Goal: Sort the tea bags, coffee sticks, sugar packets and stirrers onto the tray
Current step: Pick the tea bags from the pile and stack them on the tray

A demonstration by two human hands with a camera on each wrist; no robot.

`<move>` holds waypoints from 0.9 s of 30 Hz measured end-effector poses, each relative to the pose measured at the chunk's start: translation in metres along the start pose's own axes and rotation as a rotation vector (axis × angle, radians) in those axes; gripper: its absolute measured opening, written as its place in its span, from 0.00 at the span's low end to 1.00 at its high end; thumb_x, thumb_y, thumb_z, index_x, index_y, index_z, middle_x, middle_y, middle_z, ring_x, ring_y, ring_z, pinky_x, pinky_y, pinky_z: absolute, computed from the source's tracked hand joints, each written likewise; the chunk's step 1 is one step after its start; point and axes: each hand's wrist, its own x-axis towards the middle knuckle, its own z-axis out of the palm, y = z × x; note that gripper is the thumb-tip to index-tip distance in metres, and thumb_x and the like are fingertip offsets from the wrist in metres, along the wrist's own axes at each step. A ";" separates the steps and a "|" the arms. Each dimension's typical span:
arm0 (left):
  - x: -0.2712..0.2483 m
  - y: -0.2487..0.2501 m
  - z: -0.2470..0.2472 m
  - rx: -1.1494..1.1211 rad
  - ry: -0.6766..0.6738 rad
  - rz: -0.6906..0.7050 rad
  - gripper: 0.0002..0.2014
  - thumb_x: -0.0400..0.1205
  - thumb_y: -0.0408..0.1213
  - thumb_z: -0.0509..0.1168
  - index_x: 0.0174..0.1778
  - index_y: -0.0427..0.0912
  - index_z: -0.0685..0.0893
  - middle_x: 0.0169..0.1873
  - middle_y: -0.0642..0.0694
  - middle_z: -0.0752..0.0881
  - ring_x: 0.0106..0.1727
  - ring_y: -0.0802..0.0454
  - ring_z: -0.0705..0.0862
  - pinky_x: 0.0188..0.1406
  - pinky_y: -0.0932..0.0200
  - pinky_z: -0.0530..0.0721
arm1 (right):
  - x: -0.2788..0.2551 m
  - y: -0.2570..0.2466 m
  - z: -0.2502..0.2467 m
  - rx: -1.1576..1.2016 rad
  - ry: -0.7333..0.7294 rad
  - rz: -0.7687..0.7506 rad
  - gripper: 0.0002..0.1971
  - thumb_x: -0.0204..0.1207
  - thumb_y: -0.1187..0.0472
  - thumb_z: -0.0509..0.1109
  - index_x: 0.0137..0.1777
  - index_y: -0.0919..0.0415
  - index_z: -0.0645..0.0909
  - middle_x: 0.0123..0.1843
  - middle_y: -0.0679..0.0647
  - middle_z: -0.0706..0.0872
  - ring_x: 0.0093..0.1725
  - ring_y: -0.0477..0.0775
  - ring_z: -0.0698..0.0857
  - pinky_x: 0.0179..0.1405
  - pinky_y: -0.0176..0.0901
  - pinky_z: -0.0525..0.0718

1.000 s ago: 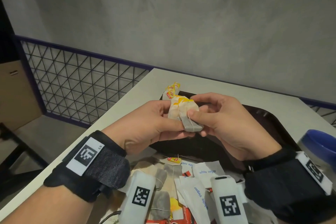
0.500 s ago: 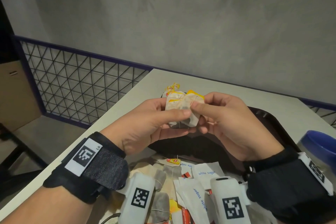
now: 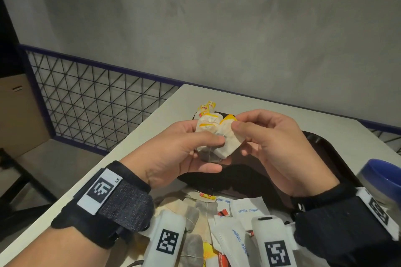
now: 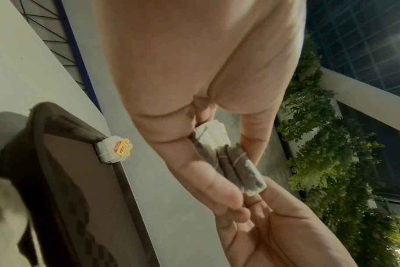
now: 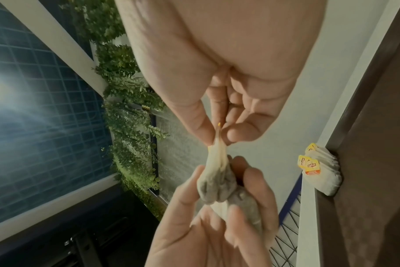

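Note:
Above the dark brown tray [image 3: 325, 149] both hands hold a small bunch of tea bags [image 3: 214, 136]. My left hand [image 3: 191, 147] grips the bunch [image 4: 228, 162] from below, thumb across its front. My right hand [image 3: 249, 128] pinches the top of one tea bag [image 5: 217, 159] with a yellow edge, between thumb and forefinger. A stack of tea bags with yellow tags [image 3: 206, 108] stands in the tray's far left corner [image 4: 112, 150]. Loose tea bags [image 3: 193, 214] and white sugar packets [image 3: 247, 208] lie heaped on the table close to me.
The white table [image 3: 152, 125] runs to an edge on the left, with a black wire fence [image 3: 97, 102] beyond. A blue-lidded container [image 3: 382, 178] stands at the right by the tray. A grey wall rises behind the table.
The bunch has been turned in my hands and sits a little higher. My right thumb has shifted from the lower grey bag to the top edge of a bag.

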 end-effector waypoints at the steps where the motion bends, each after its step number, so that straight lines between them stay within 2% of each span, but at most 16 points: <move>1: 0.000 0.000 0.000 -0.004 0.007 0.000 0.21 0.72 0.35 0.75 0.62 0.39 0.88 0.49 0.39 0.93 0.47 0.43 0.94 0.36 0.60 0.93 | 0.000 0.001 -0.001 0.002 0.003 -0.010 0.02 0.76 0.70 0.77 0.48 0.67 0.88 0.42 0.66 0.89 0.37 0.57 0.82 0.27 0.42 0.79; 5: 0.000 0.001 -0.002 -0.034 0.043 0.003 0.22 0.74 0.36 0.74 0.65 0.37 0.87 0.50 0.38 0.93 0.45 0.43 0.94 0.28 0.61 0.91 | -0.002 -0.001 -0.002 -0.002 -0.063 -0.042 0.10 0.79 0.73 0.73 0.58 0.63 0.84 0.41 0.66 0.86 0.34 0.57 0.80 0.27 0.44 0.80; 7: 0.000 0.003 -0.002 -0.056 0.036 -0.004 0.20 0.74 0.35 0.73 0.63 0.38 0.88 0.50 0.37 0.93 0.42 0.43 0.94 0.25 0.62 0.90 | -0.005 -0.005 -0.002 0.000 -0.157 -0.080 0.10 0.79 0.74 0.72 0.57 0.64 0.86 0.44 0.67 0.86 0.36 0.60 0.80 0.29 0.45 0.80; 8: -0.001 0.003 -0.002 -0.068 0.027 -0.006 0.18 0.74 0.35 0.73 0.60 0.38 0.89 0.49 0.37 0.93 0.40 0.43 0.93 0.25 0.63 0.90 | -0.006 -0.008 -0.002 0.009 -0.212 -0.095 0.10 0.77 0.74 0.72 0.56 0.66 0.87 0.47 0.70 0.86 0.38 0.61 0.81 0.31 0.45 0.81; 10: -0.002 0.005 -0.003 -0.075 0.003 -0.012 0.16 0.74 0.36 0.72 0.58 0.39 0.90 0.48 0.38 0.93 0.38 0.44 0.93 0.24 0.63 0.90 | -0.006 -0.012 -0.006 0.039 -0.319 -0.100 0.18 0.68 0.74 0.65 0.57 0.69 0.88 0.51 0.74 0.87 0.42 0.62 0.82 0.37 0.46 0.83; 12: -0.004 0.006 -0.005 -0.072 -0.019 -0.022 0.17 0.74 0.36 0.71 0.59 0.37 0.89 0.47 0.38 0.92 0.37 0.45 0.93 0.24 0.64 0.89 | -0.006 -0.015 -0.011 0.028 -0.405 -0.104 0.26 0.61 0.76 0.60 0.59 0.68 0.88 0.50 0.71 0.88 0.42 0.61 0.83 0.42 0.47 0.84; 13: -0.004 0.006 -0.006 -0.075 -0.029 -0.029 0.17 0.75 0.35 0.71 0.59 0.37 0.89 0.46 0.37 0.92 0.37 0.45 0.92 0.24 0.63 0.89 | -0.006 -0.016 -0.013 -0.012 -0.428 -0.129 0.26 0.62 0.78 0.61 0.59 0.68 0.88 0.49 0.69 0.89 0.42 0.60 0.84 0.44 0.48 0.85; 15: -0.004 0.006 -0.008 -0.079 -0.051 -0.048 0.14 0.78 0.34 0.73 0.59 0.36 0.89 0.46 0.36 0.91 0.38 0.44 0.92 0.23 0.63 0.89 | -0.007 -0.017 -0.015 -0.140 -0.442 -0.211 0.20 0.71 0.81 0.68 0.60 0.67 0.88 0.47 0.67 0.91 0.42 0.58 0.86 0.44 0.46 0.86; 17: -0.004 0.006 -0.010 -0.071 -0.078 -0.077 0.12 0.78 0.35 0.72 0.56 0.37 0.91 0.44 0.35 0.90 0.38 0.43 0.92 0.23 0.62 0.89 | -0.008 -0.019 -0.018 -0.252 -0.421 -0.272 0.14 0.78 0.79 0.72 0.59 0.66 0.88 0.48 0.66 0.92 0.41 0.55 0.88 0.45 0.43 0.87; 20: -0.004 0.006 -0.010 -0.069 -0.095 -0.125 0.10 0.76 0.37 0.71 0.48 0.40 0.95 0.42 0.34 0.90 0.36 0.44 0.92 0.21 0.62 0.88 | -0.009 -0.022 -0.019 -0.387 -0.365 -0.352 0.08 0.76 0.69 0.76 0.54 0.62 0.92 0.46 0.60 0.93 0.44 0.56 0.90 0.48 0.46 0.88; 22: -0.004 0.006 -0.010 -0.064 -0.096 -0.141 0.10 0.76 0.40 0.71 0.46 0.41 0.96 0.42 0.35 0.90 0.36 0.45 0.92 0.21 0.62 0.88 | -0.010 -0.024 -0.017 -0.476 -0.320 -0.435 0.06 0.75 0.63 0.79 0.50 0.58 0.93 0.45 0.55 0.91 0.44 0.57 0.88 0.46 0.50 0.85; 24: -0.004 0.007 -0.010 -0.070 -0.085 -0.157 0.11 0.77 0.42 0.73 0.48 0.40 0.95 0.43 0.36 0.90 0.37 0.45 0.93 0.23 0.62 0.90 | -0.010 -0.025 -0.017 -0.492 -0.281 -0.479 0.05 0.74 0.59 0.80 0.48 0.57 0.94 0.44 0.54 0.88 0.41 0.51 0.83 0.42 0.45 0.81; 25: -0.004 0.008 -0.010 -0.087 -0.063 -0.162 0.11 0.78 0.42 0.74 0.50 0.39 0.95 0.44 0.36 0.91 0.38 0.45 0.93 0.24 0.61 0.91 | -0.009 -0.026 -0.018 -0.481 -0.271 -0.484 0.05 0.73 0.58 0.80 0.47 0.58 0.93 0.44 0.56 0.88 0.41 0.51 0.82 0.41 0.45 0.80; 27: -0.001 0.009 -0.013 -0.132 0.024 -0.154 0.16 0.79 0.40 0.71 0.58 0.35 0.91 0.45 0.37 0.92 0.39 0.45 0.94 0.27 0.60 0.92 | -0.010 -0.028 -0.020 -0.439 -0.265 -0.457 0.08 0.73 0.58 0.80 0.46 0.63 0.91 0.43 0.62 0.89 0.39 0.54 0.83 0.40 0.48 0.82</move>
